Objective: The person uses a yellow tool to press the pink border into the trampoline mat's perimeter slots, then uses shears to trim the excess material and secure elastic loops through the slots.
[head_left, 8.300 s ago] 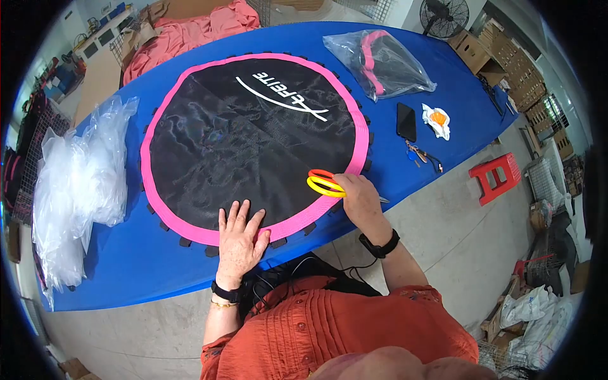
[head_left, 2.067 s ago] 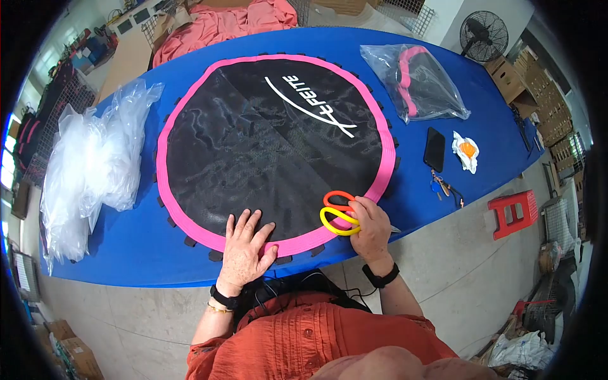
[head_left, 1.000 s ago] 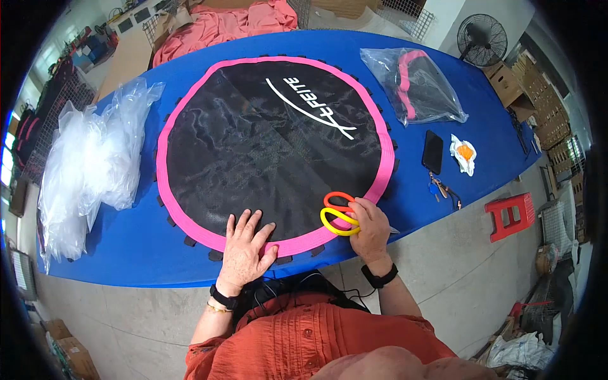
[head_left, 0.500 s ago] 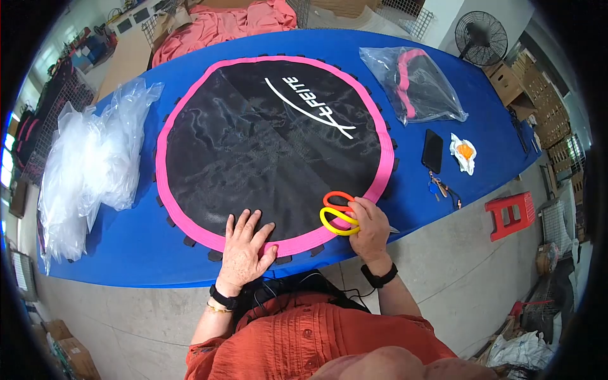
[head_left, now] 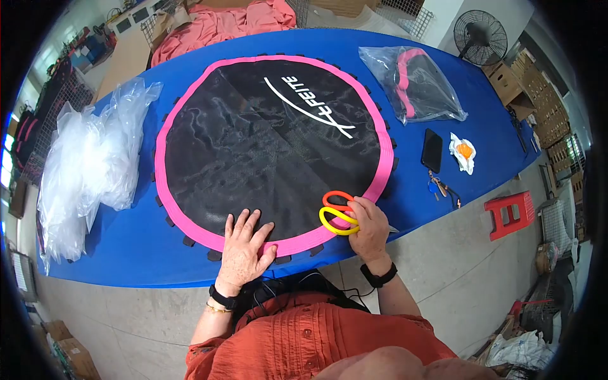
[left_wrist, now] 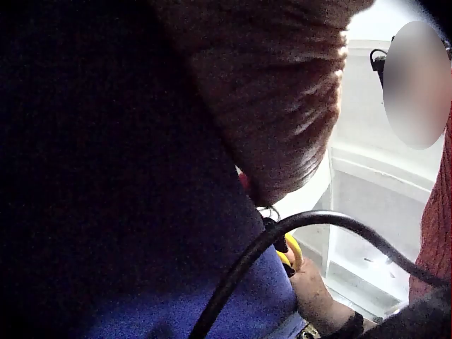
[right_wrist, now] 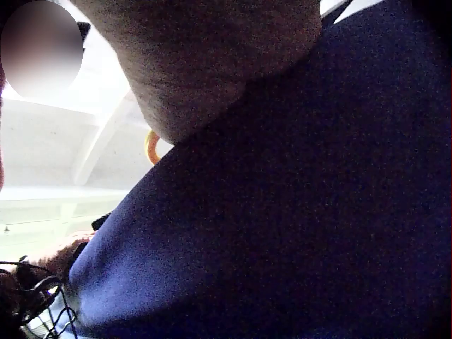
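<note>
A round black trampoline mat (head_left: 266,145) with a pink border, white lettering and black edge tabs lies spread on the blue table. My left hand (head_left: 242,253) rests on its near border, fingers straight and slightly spread. At the near right border, my right hand (head_left: 370,229) holds scissors with one red and one yellow handle (head_left: 330,225). The handles point left over the mat; a blade tip shows right of the hand, and the middle is covered. In the left wrist view, the right hand (left_wrist: 311,289) and a yellow handle appear; the right wrist view shows a yellow handle (right_wrist: 152,147).
Clear plastic bags (head_left: 95,164) are heaped at the table's left. A bagged pink-edged black item (head_left: 415,85) lies at the back right, near a phone (head_left: 432,151), keys (head_left: 440,185) and an orange item on white wrapping (head_left: 464,152). A red stool (head_left: 508,215) stands on the floor.
Since the oldest frame, the head view has shifted and the scissors handles appear spread wider. Both hands keep their places at the mat's border, with almost no motion in the last two seconds.
</note>
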### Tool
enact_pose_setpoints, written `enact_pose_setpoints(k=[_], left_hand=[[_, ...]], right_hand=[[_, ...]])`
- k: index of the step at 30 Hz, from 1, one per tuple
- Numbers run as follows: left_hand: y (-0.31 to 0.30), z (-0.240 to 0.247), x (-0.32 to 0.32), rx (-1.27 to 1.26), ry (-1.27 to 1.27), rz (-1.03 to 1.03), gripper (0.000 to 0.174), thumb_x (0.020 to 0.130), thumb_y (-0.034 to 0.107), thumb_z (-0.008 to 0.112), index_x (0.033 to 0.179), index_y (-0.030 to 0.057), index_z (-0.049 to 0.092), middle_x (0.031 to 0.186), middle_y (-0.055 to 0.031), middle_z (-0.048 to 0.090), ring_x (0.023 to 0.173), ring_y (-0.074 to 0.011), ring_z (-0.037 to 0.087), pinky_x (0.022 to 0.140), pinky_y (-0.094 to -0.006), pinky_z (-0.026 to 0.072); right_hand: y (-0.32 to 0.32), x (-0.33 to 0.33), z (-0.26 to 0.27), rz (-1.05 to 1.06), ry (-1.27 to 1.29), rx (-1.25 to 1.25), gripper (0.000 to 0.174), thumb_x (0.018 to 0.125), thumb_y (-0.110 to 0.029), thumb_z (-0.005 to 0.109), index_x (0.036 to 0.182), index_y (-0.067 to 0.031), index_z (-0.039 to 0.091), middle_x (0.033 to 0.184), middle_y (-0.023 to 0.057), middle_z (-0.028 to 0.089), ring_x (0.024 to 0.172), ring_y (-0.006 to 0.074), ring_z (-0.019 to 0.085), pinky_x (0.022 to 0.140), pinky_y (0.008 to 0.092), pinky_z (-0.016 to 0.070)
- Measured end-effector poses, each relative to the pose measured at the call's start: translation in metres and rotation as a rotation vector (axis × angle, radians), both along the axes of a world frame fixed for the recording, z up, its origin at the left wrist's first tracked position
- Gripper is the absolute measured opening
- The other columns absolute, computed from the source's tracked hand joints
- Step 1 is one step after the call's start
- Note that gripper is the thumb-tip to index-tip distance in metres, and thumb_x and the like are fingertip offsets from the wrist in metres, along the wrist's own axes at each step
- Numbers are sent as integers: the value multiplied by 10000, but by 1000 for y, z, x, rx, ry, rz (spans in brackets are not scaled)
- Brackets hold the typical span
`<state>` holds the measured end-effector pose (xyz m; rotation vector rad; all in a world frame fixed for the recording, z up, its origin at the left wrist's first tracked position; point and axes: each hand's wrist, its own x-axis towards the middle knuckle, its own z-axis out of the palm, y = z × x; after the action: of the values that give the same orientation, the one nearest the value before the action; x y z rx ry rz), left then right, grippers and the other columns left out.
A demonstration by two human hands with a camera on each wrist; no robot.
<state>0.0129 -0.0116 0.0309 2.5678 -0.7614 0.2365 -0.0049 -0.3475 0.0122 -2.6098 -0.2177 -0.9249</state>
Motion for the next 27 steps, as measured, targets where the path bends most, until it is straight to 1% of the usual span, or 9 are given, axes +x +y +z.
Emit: enact_pose_setpoints(k=[4,13,25,27], left_hand=[[0,0,0,-3,-4,-1,485,953,402,742,1373,160,742,1566,-201,575,1517,-443,472,1287,-686,278],[0,-1,0,0,0,2,485,954,398,747,1374,155,747,1579,-205,573,1528,-441,465,1299,-675,264],[0,0,0,-7,-12,-2,492,948,388,747,1379,152,740,1574,-207,576,1527,-442,466,1296,-678,272],[0,0,-1,-10,-7,-6,494,952,388,744,1383,145,737,1581,-208,571,1530,-441,462,1303,-668,261]], right_hand=[[0,0,0,-2,-5,-2,349,883,-71,751,1232,-88,742,1242,101,739,991,330,734,840,438,567],[0,-1,0,0,7,1,344,906,-57,734,1248,-85,746,1245,106,739,1009,333,734,861,443,568],[0,-1,2,-4,31,-4,379,878,-31,739,1253,-82,742,1255,115,743,1026,344,731,867,441,572],[0,-1,5,29,37,-23,418,859,-9,731,1271,-81,729,1248,123,742,1021,351,726,868,452,572]])
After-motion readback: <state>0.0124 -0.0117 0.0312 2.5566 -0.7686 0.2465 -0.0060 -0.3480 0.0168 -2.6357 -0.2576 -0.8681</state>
